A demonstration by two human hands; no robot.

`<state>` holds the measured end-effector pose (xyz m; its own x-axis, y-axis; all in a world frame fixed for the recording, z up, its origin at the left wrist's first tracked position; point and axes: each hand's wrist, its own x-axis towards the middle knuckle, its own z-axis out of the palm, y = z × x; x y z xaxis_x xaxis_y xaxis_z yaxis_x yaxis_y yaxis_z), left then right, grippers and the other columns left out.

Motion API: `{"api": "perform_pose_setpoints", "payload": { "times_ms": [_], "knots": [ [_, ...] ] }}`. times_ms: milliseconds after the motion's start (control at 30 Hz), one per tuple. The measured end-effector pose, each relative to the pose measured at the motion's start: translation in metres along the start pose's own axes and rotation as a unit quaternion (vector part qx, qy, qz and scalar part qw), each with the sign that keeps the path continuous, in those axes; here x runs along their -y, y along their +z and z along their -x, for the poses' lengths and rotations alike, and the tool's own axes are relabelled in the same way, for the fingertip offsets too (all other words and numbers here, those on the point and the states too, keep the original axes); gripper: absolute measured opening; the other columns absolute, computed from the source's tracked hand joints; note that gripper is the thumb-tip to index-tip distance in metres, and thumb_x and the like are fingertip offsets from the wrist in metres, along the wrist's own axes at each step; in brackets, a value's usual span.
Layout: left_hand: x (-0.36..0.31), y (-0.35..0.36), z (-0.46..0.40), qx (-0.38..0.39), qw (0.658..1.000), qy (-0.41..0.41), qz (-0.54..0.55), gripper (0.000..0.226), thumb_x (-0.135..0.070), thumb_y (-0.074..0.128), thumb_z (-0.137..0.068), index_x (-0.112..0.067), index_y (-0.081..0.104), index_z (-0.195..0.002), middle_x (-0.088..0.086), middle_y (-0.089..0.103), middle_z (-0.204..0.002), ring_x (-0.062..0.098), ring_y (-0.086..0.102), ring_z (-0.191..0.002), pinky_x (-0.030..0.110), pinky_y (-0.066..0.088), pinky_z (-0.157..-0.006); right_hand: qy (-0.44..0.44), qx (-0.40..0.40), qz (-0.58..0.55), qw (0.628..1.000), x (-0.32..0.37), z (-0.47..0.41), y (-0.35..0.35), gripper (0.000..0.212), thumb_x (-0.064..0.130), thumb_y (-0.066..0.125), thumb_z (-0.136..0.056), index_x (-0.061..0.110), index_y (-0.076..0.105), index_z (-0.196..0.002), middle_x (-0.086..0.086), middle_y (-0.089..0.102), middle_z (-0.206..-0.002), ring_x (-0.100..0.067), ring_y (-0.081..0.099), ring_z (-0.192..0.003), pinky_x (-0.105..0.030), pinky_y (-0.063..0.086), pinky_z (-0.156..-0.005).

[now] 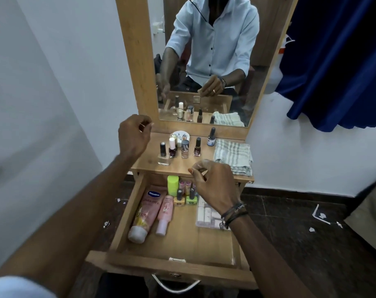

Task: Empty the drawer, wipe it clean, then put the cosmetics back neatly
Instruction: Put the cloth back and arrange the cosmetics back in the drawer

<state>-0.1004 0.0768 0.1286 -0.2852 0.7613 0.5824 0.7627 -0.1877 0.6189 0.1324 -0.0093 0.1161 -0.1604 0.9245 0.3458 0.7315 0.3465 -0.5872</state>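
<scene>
Open drawer (178, 239) below the dresser top (182, 166), holding a Vaseline tube (147, 211), a pink bottle (165, 214), a green container (173, 185), small polish bottles (186, 197) and a clear packet (205, 214). Five polish bottles (178, 148) and a folded cloth (233, 155) stand on top. The right hand (213, 186) hovers over the drawer, fingers curled; whether it pinches anything cannot be told. The left hand (134, 138) is raised, loosely curled, apparently empty. Judged step: restocking, though emptying cannot be excluded; next, a bottle transfer between top and drawer.
</scene>
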Motion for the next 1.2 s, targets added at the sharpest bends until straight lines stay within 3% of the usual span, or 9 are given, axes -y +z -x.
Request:
{"api": "perform_pose_setpoints", "payload": {
  "times_ms": [167,333,467,600,767,900,1067,1200],
  "knots": [
    [0.020,0.022,-0.023,0.160,0.986,-0.040,0.006,0.010,-0.005,0.071,-0.083,-0.008,0.076,-0.092,0.008,0.074,-0.095,0.022,0.069,-0.086,0.032,0.053,-0.082,0.009,-0.018,-0.018,1.000,-0.013,0.023,0.013,0.006,0.023,0.071,-0.085,0.022,0.077,-0.085,0.007,0.075,-0.076,-0.007,0.064,-0.064,-0.018,0.043,-0.057],
    [0.026,0.044,-0.030,0.292,0.948,0.089,-0.083,0.040,0.000,0.063,-0.087,-0.020,0.068,-0.122,0.003,0.065,-0.124,0.023,0.062,-0.106,0.034,0.050,-0.086,0.020,0.006,-0.025,0.999,-0.031,0.035,0.028,0.007,0.027,0.071,-0.086,0.025,0.076,-0.083,0.010,0.074,-0.072,-0.006,0.064,-0.059,-0.016,0.036,-0.053],
    [0.028,0.057,-0.034,0.363,0.910,0.145,-0.139,0.038,-0.017,0.050,-0.100,-0.030,0.056,-0.134,0.002,0.059,-0.130,0.019,0.059,-0.106,0.029,0.046,-0.085,0.018,0.013,-0.025,0.999,-0.039,0.042,0.034,0.008,0.030,0.070,-0.085,0.025,0.076,-0.083,0.011,0.073,-0.072,-0.006,0.064,-0.061,-0.017,0.039,-0.054],
    [0.030,0.064,-0.032,0.361,0.898,0.187,-0.169,0.031,-0.017,0.050,-0.099,-0.020,0.062,-0.128,0.004,0.055,-0.124,0.024,0.057,-0.105,0.028,0.040,-0.082,0.028,0.026,-0.031,0.999,-0.046,0.045,0.038,0.007,0.029,0.071,-0.086,0.027,0.075,-0.080,0.022,0.058,-0.063,0.006,0.048,-0.054,-0.009,0.031,-0.054],
    [0.031,0.060,-0.032,0.339,0.907,0.189,-0.160,0.021,-0.011,0.059,-0.092,-0.017,0.073,-0.108,0.004,0.056,-0.117,0.024,0.057,-0.100,0.036,0.047,-0.080,0.027,0.021,-0.042,0.999,-0.046,0.040,0.039,0.008,0.031,0.071,-0.086,0.026,0.076,-0.084,0.013,0.073,-0.074,0.001,0.059,-0.058,-0.018,0.045,-0.055],
    [0.038,0.049,-0.030,0.335,0.911,0.184,-0.155,0.030,-0.008,0.068,-0.085,-0.015,0.071,-0.114,0.004,0.056,-0.122,0.025,0.056,-0.104,0.036,0.049,-0.077,0.027,0.017,-0.051,0.998,-0.046,0.038,0.040,0.007,0.029,0.072,-0.086,0.024,0.077,-0.085,0.011,0.073,-0.071,0.003,0.053,-0.050,-0.016,0.040,-0.053],
    [0.048,0.034,-0.025,0.301,0.937,0.119,-0.130,0.041,-0.020,0.075,-0.083,-0.009,0.067,-0.122,0.012,0.061,-0.130,0.030,0.058,-0.116,0.042,0.047,-0.096,0.023,0.022,-0.035,0.999,-0.043,0.041,0.043,0.005,0.026,0.073,-0.085,0.023,0.077,-0.083,0.011,0.071,-0.068,0.009,0.046,-0.049,-0.004,0.030,-0.052],
    [0.043,0.026,-0.015,0.267,0.957,0.055,-0.099,0.044,-0.024,0.076,-0.080,-0.006,0.068,-0.120,0.011,0.063,-0.130,0.031,0.060,-0.115,0.039,0.047,-0.097,0.040,0.034,-0.055,0.997,-0.039,0.044,0.048,0.007,0.025,0.072,-0.086,0.021,0.077,-0.084,0.009,0.074,-0.075,-0.003,0.065,-0.063,-0.023,0.052,-0.058]
  ]
}}
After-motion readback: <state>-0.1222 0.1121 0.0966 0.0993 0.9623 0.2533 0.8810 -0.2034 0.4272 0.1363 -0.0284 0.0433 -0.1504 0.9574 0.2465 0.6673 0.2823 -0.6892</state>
